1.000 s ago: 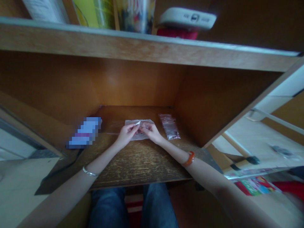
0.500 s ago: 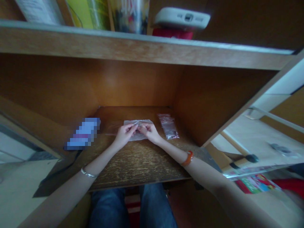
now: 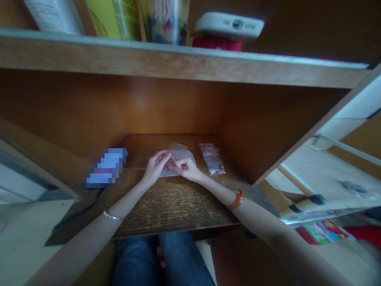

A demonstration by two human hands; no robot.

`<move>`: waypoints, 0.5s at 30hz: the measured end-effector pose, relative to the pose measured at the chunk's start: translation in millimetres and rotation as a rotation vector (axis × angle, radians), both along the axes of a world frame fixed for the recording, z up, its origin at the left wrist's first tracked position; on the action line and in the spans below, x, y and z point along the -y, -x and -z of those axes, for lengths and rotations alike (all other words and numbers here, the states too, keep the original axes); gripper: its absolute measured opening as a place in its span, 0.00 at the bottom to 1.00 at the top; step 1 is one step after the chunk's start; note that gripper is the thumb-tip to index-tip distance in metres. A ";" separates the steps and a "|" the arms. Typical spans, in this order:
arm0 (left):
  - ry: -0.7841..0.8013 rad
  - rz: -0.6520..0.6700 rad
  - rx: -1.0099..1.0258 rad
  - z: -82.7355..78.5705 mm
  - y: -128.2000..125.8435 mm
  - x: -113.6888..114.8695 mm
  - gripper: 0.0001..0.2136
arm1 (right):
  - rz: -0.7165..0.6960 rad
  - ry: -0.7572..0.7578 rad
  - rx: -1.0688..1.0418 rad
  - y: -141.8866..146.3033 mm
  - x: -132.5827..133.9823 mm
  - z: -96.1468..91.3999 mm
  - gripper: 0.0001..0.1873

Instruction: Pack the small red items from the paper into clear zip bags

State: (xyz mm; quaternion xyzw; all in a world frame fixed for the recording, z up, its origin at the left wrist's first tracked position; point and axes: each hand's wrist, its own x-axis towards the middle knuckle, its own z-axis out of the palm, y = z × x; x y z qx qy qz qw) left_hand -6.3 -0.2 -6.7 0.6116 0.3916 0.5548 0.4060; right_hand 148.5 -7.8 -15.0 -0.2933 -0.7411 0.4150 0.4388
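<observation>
Both my hands work at the middle of a dark wooden desk [image 3: 172,206] inside a shelf unit. My left hand [image 3: 155,167], with a thin silver bangle [image 3: 111,215] at the wrist, pinches the near edge of a clear plastic bag [image 3: 181,153]. My right hand [image 3: 186,169], wearing an orange bracelet [image 3: 236,199], grips the same bag close by. My fingers hide whatever lies at the pinch. A small resealable bag [image 3: 212,159] with reddish contents lies just right of my right hand, not touching it.
A pixelated blue object [image 3: 105,169] lies at the desk's left. A wooden shelf board [image 3: 178,57] crosses overhead, holding books and a white device [image 3: 229,24]. Wooden walls enclose the desk. My jeans-clad legs [image 3: 160,258] show below its front edge.
The clear bag has puffed up and its far side has risen, where it lay flat before. My hands have drawn slightly apart, and the right one sits lower on the bag.
</observation>
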 end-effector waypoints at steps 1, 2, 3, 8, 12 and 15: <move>-0.017 -0.019 -0.008 0.2 0.6 -0.8 0.16 | -0.006 0.000 0.019 0.8 1.3 -0.2 0.29; -0.035 -0.034 -0.024 0.6 1.4 -1.6 0.16 | -0.007 -0.002 0.037 1.6 2.3 -0.4 0.29; -0.050 -0.045 -0.045 1.1 2.3 -2.4 0.16 | -0.008 -0.002 0.054 2.2 3.1 -0.6 0.29; -0.099 -0.087 -0.028 2.3 8.7 -8.2 0.15 | 0.038 0.031 0.049 2.4 1.5 -2.6 0.23; -0.123 -0.173 -0.057 -0.7 20.5 -18.7 0.15 | 0.163 0.016 0.010 1.6 -3.1 -2.1 0.15; -0.084 -0.270 -0.169 -3.1 34.5 -29.4 0.17 | 0.220 -0.046 0.040 1.5 -3.9 -0.1 0.10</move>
